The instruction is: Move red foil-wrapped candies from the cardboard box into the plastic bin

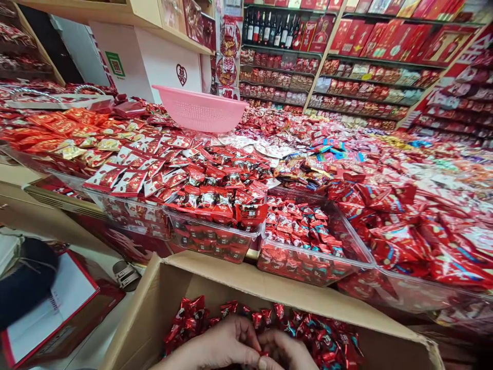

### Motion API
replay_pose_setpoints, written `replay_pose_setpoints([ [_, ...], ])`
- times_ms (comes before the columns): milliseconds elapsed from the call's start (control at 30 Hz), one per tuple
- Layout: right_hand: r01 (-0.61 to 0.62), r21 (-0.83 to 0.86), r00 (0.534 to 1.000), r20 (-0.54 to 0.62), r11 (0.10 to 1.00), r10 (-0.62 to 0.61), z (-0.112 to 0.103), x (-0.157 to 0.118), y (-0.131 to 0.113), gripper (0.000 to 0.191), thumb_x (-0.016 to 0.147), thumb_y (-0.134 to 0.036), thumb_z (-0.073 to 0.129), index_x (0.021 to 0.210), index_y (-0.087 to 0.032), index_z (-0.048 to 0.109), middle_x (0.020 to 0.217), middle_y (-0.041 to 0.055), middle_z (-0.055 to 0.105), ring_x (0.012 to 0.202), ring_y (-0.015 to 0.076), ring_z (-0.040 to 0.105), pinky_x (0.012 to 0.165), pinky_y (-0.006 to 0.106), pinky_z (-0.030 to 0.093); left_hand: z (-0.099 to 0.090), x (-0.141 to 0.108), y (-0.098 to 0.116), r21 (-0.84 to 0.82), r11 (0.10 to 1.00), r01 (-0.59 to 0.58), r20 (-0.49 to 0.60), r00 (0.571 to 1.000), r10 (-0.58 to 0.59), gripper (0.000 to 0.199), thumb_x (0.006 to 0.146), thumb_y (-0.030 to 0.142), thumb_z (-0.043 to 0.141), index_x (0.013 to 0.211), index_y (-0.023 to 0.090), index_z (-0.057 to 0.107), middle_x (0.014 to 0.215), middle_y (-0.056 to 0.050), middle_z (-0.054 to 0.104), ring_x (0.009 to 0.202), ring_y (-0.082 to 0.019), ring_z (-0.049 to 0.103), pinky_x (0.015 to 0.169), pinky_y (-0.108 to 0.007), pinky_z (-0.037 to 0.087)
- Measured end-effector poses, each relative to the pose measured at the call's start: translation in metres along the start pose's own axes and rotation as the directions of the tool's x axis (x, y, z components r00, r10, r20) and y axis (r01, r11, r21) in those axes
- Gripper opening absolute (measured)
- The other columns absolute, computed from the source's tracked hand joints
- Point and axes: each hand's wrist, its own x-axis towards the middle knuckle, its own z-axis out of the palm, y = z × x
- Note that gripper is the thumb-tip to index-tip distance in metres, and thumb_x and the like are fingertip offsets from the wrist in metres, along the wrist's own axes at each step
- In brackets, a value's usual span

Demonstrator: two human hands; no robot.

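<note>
In the head view, an open cardboard carton [246,272] holds red wrapped candies [327,334], some with teal patches. My left hand [227,341] and my right hand [287,350] meet low inside it, above the candies. Their fingers are bent and drawn together, tips touching or nearly so. A sliver of a red candy wrapper [264,353] shows between the fingertips; most of it is hidden. Just beyond the carton, a clear plastic bin [300,262] contains small red candies with teal ends. Left of it, another clear bin [215,241] is heaped with red and black packets [227,200].
A pink basket [204,110] sits on the candy display. Larger red packets [396,241] are piled at the right. Shelves of bottles [269,31] and red boxes line the back. Left on the floor are a red-edged box [77,303] and a shoe [126,275].
</note>
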Motion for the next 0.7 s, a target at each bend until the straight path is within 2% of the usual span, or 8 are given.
replay_pose_setpoints([
  [133,-0.065,0.047,0.993,-0.095,0.997,0.069,0.006,0.001,0.014,0.016,0.073,-0.03,0.044,0.07,-0.016,0.05,0.06,-0.0005,0.054,0.056,0.011,0.049,0.051,0.02,0.037,-0.003,0.004,-0.003,0.138,0.99,0.018,0.002,1.0,-0.018,0.023,0.062,0.035,0.056,0.072,0.014,0.054,0.056,0.003,0.053,0.051,-0.008,0.049,0.051,-0.021,0.037],
  [200,-0.114,-0.025,0.989,-0.095,0.993,0.111,0.006,0.001,0.026,0.011,0.072,-0.026,0.044,0.068,-0.017,0.049,0.056,-0.002,0.052,0.053,0.0101,0.047,0.049,0.02,0.036,-0.007,0.006,-0.007,0.268,0.963,0.039,-0.036,0.999,-0.03,0.02,0.065,0.03,0.05,0.079,0.015,0.053,0.059,0.003,0.054,0.053,-0.009,0.049,0.051,-0.021,0.037],
  [267,-0.139,-0.18,0.988,-0.09,0.974,0.124,0.002,0.001,0.037,0.008,0.069,-0.021,0.044,0.066,-0.017,0.051,0.058,-0.0011,0.054,0.055,0.0115,0.049,0.051,0.021,0.037,-0.012,0.008,-0.013,0.375,0.924,0.073,-0.104,0.994,-0.036,0.019,0.063,0.024,0.048,0.08,0.016,0.053,0.06,0.003,0.053,0.054,-0.009,0.047,0.05,-0.02,0.034],
  [367,-0.207,-0.427,0.969,-0.211,0.88,0.125,-0.01,0.001,0.047,0.015,0.07,-0.017,0.039,0.069,-0.017,0.054,0.066,0.0034,0.06,0.063,0.0163,0.054,0.058,0.025,0.039,-0.019,0.01,-0.021,0.459,0.88,0.12,-0.191,0.981,-0.034,0.019,0.061,0.025,0.049,0.079,0.018,0.054,0.062,0.003,0.053,0.055,-0.01,0.044,0.049,-0.02,0.03],
  [467,-0.317,-0.547,0.923,-0.365,0.775,0.12,-0.029,0.003,0.048,0.025,0.073,-0.015,0.032,0.084,-0.015,0.055,0.081,0.0098,0.063,0.076,0.022,0.057,0.066,0.03,0.04,-0.022,0.01,-0.023,0.503,0.853,0.141,-0.204,0.978,-0.041,0.021,0.062,0.027,0.048,0.081,0.019,0.054,0.067,0.002,0.056,0.057,-0.01,0.046,0.048,-0.02,0.03],
  [533,-0.38,-0.602,0.901,-0.413,0.702,0.134,-0.04,0.003,0.048,0.029,0.074,-0.015,0.031,0.09,-0.013,0.055,0.089,0.0133,0.062,0.083,0.0252,0.056,0.071,0.033,0.039,-0.021,0.011,-0.022,0.517,0.844,0.146,-0.201,0.979,-0.046,0.022,0.063,0.027,0.047,0.083,0.019,0.054,0.068,0.002,0.057,0.059,-0.011,0.048,0.049,-0.02,0.031],
  [600,-0.407,-0.631,0.901,-0.397,0.661,0.175,-0.047,0.002,0.05,0.03,0.073,-0.013,0.032,0.092,-0.014,0.055,0.093,0.0135,0.062,0.087,0.0256,0.056,0.073,0.033,0.039,-0.021,0.011,-0.02,0.525,0.839,0.146,-0.201,0.979,-0.045,0.023,0.064,0.027,0.045,0.084,0.019,0.053,0.069,0.001,0.057,0.061,-0.011,0.049,0.051,-0.02,0.032],
  [700,-0.366,-0.649,0.924,-0.337,0.667,0.18,-0.047,0.0,0.054,0.029,0.072,-0.011,0.034,0.089,-0.016,0.057,0.091,0.0112,0.063,0.089,0.0227,0.055,0.076,0.03,0.039,-0.02,0.011,-0.018,0.531,0.835,0.143,-0.192,0.98,-0.046,0.023,0.065,0.028,0.045,0.085,0.019,0.053,0.07,0.001,0.057,0.062,-0.012,0.049,0.053,-0.021,0.033],
])
